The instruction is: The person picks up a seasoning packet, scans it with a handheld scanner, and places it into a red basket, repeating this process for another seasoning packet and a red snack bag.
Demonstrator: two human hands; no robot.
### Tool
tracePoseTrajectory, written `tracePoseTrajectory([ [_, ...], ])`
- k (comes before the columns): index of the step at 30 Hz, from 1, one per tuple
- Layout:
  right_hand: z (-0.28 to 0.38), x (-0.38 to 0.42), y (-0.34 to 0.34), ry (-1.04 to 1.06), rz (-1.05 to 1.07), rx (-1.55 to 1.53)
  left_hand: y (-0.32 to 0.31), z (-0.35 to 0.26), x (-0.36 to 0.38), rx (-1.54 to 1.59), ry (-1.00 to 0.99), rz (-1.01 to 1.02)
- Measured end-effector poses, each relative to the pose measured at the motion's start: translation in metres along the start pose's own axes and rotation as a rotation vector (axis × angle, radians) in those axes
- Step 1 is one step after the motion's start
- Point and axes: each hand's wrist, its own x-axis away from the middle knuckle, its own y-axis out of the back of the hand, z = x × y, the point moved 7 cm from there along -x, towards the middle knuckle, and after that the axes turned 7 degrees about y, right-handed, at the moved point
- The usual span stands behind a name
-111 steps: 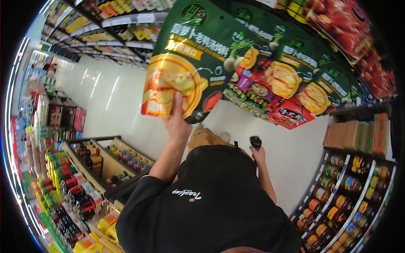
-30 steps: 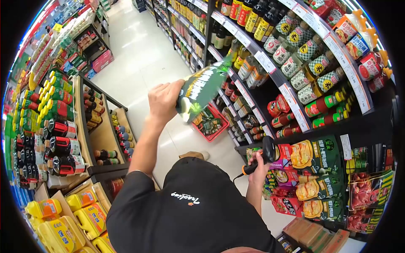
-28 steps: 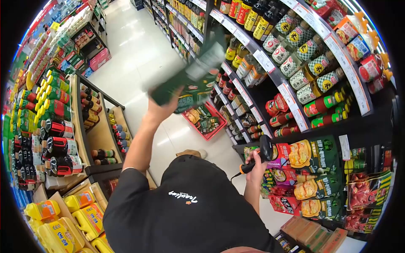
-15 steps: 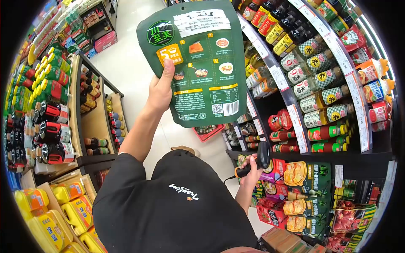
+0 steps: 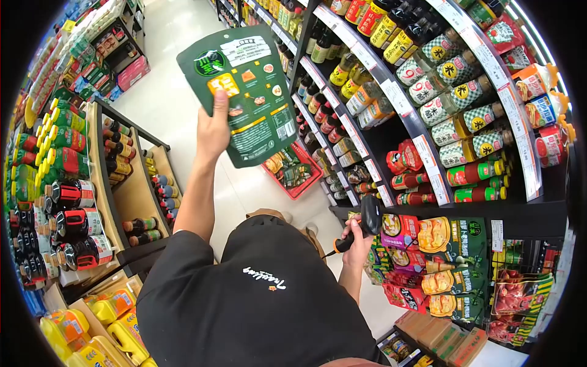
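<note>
My left hand [image 5: 214, 127] grips the left edge of a dark green food pouch [image 5: 254, 92], thumb across its printed back. The pouch is held up and out over the aisle, with small pictures, a text panel and a barcode facing me. Lower down at the right, my right hand [image 5: 356, 244] is closed around the handle of a black and orange handheld barcode scanner [image 5: 369, 217]. The scanner's head points up, close to the shelf. Beside it hang red and green pouches [image 5: 449, 263] on the rack.
A red basket [image 5: 306, 191] with packets in it stands on the floor beyond the pouch. Shelves of sauce bottles [image 5: 452, 110] rise on the right. A wooden display stand [image 5: 125, 199] with bottles is at the left, yellow jugs [image 5: 116, 309] below. Cardboard boxes [image 5: 443, 336] sit at lower right.
My left hand has moved the green pouch left and farther from me, tilting it and uncovering the red basket. My right hand has raised the scanner slightly and shifted it left.
</note>
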Motion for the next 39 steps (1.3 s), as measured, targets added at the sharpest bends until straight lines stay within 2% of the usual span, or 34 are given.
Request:
tracePoseTrajectory([
  [1,0.000,0.000,0.000,-0.014,0.000,-0.004,0.000,-0.002,0.000,0.188,0.019,0.055],
  [2,0.001,-0.002,-0.001,-0.010,0.023,0.008,-0.001,-0.002,0.004,0.277,0.120,0.104],
  [5,0.004,-0.001,-0.003,-0.017,0.075,0.067,-0.003,0.021,0.003,0.344,0.356,0.136],
  [7,0.008,0.000,-0.011,-0.038,0.102,0.144,-0.017,0.026,0.004,0.674,0.405,0.264],
  [9,0.010,0.002,-0.017,0.026,0.183,0.241,-0.032,0.028,0.008,1.012,0.490,0.396],
  [11,0.016,0.007,-0.025,0.131,0.352,0.461,-0.025,0.080,-0.007,1.511,0.489,0.845],
  [12,0.023,0.010,-0.035,0.175,0.361,0.482,-0.034,0.083,-0.002,1.607,0.376,0.924],
  [13,0.022,0.012,-0.036,0.156,0.365,0.492,-0.029,0.105,-0.011,1.319,0.242,0.751],
  [14,0.021,0.013,-0.035,0.140,0.366,0.502,-0.019,0.121,-0.013,1.108,0.200,0.669],
  [15,0.021,0.014,-0.033,0.122,0.364,0.514,-0.016,0.119,-0.009,0.901,0.160,0.585],
  [17,0.017,0.013,-0.027,0.078,0.330,0.477,-0.009,0.074,0.000,0.708,-0.080,0.428],
  [18,0.010,0.012,-0.020,0.043,0.306,0.452,0.002,0.077,-0.004,0.532,-0.154,0.370],
  [19,0.003,0.011,-0.013,0.006,0.283,0.428,0.012,0.059,-0.004,0.427,-0.003,0.403],
  [21,0.005,0.007,-0.016,0.055,0.322,0.385,0.011,0.015,0.002,0.244,0.030,-0.043],
  [22,0.012,0.006,-0.021,0.054,0.325,0.351,0.005,0.005,0.004,0.346,0.018,0.031],
  [24,0.012,0.003,-0.023,0.041,0.321,0.314,-0.012,-0.026,0.010,0.328,-0.047,0.024],
  [27,0.021,-0.003,-0.031,0.045,0.301,0.067,-0.028,-0.023,-0.002,0.250,-0.046,0.166],
  [29,0.030,-0.009,-0.041,0.117,0.393,-0.048,-0.045,-0.024,0.003,0.166,-0.025,0.257],
  [31,0.051,-0.009,-0.062,0.186,0.447,-0.084,-0.070,-0.029,0.019,0.311,0.036,0.324],
  [32,0.052,-0.010,-0.069,0.143,0.480,-0.121,-0.077,-0.015,0.024,0.352,0.134,0.409],
  [35,0.047,-0.009,-0.087,0.030,0.626,-0.336,-0.096,0.015,0.045,0.404,0.355,0.486],
  [37,0.034,-0.004,-0.088,-0.091,0.698,-0.504,-0.106,0.028,0.055,0.414,0.378,0.543],
  [39,0.035,0.000,-0.091,-0.093,0.761,-0.580,-0.105,0.034,0.057,0.482,0.480,0.583],
])
